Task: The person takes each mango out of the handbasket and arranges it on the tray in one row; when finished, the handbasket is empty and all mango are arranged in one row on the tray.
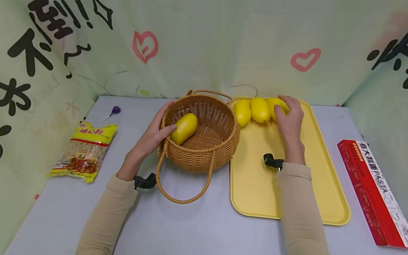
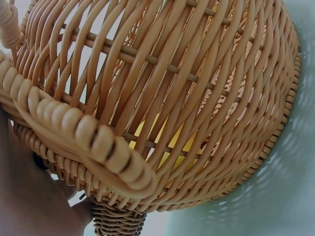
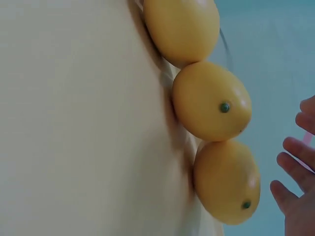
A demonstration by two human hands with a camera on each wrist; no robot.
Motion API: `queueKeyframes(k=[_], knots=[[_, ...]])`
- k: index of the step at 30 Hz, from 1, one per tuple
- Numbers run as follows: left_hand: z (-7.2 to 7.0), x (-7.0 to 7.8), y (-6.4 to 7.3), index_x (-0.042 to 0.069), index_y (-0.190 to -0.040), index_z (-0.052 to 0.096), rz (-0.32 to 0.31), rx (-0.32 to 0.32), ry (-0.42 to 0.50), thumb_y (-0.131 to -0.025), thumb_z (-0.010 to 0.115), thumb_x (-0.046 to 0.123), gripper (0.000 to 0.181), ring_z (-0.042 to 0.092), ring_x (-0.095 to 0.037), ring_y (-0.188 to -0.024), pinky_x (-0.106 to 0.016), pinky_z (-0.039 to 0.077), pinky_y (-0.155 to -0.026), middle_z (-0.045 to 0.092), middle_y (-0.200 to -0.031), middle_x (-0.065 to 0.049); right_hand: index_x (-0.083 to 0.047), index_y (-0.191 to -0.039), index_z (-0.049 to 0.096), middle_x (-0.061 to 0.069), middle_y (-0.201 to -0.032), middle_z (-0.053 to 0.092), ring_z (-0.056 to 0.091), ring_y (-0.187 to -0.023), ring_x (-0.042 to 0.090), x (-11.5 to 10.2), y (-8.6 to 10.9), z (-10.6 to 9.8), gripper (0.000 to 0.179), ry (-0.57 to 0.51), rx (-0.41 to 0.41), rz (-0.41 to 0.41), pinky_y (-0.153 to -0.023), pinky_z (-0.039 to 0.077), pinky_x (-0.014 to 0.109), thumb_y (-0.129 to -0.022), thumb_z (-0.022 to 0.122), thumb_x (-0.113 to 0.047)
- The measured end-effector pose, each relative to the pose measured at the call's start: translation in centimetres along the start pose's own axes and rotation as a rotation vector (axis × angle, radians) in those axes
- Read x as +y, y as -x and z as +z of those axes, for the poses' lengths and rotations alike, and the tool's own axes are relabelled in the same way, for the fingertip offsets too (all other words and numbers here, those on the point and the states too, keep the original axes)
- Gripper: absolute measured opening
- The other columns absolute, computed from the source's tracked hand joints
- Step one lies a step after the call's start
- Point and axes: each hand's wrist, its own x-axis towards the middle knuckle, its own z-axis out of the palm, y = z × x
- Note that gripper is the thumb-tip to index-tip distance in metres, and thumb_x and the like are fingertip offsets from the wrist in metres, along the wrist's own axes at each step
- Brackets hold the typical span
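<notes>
Three yellow fruits lie in a row at far end of the tray in head view, R hand spread w/ thumb & fingers about the rightmost fruit, so prob best to cup its middle & lift clear of its nbr, while L hand pinches rim of the basket, 1 fruit inside. L wrist view: basket weave fills most, yellow thru gaps. R wrist view: fingers apart, off the rightmost fruit, long axis approx twd cam, green-nub end facing it
</notes>
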Motion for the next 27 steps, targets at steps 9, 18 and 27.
queueKeyframes(k=[9, 18, 27], knots=[[0.0, -0.1, -0.1, 0.039, -0.156, 0.02, 0.008, -0.003, 0.01, -0.095, 0.056, 0.033, 0.071, 0.024, -0.028, -0.151, -0.06, 0.03, -0.116, 0.018, -0.165, 0.005, -0.011, -0.132, 0.065, 0.009, -0.138, 0.059, 0.052, -0.126, 0.023, -2.0, 0.5, 0.0, 0.038, -0.11, -0.019, -0.024, -0.111, 0.041, 0.042, -0.098, 0.058, -0.026], [-0.1, 0.0, 0.0, 0.039, -0.157, 0.02, 0.011, -0.002, 0.017, -0.095, 0.056, 0.032, 0.071, 0.023, -0.028, -0.152, -0.06, 0.028, -0.117, 0.016, -0.165, 0.005, -0.009, -0.134, 0.063, 0.012, -0.137, 0.059, 0.052, -0.126, 0.029, -3.8, 0.9, 1.1, 0.04, -0.183, -0.113, -0.076, -0.112, 0.04, 0.047, -0.098, 0.06, -0.026], [-0.1, -0.1, -0.1, 0.038, -0.157, 0.021, 0.015, 0.0, 0.012, -0.095, 0.056, 0.032, 0.072, 0.021, -0.025, -0.152, -0.059, 0.027, -0.118, 0.016, -0.165, 0.006, -0.011, -0.136, 0.062, 0.012, -0.136, 0.06, 0.053, -0.127, 0.025, -6.8, 1.6, 2.4, 0.04, -0.208, -0.22, -0.164, -0.112, 0.041, 0.048, -0.096, 0.064, -0.02]])
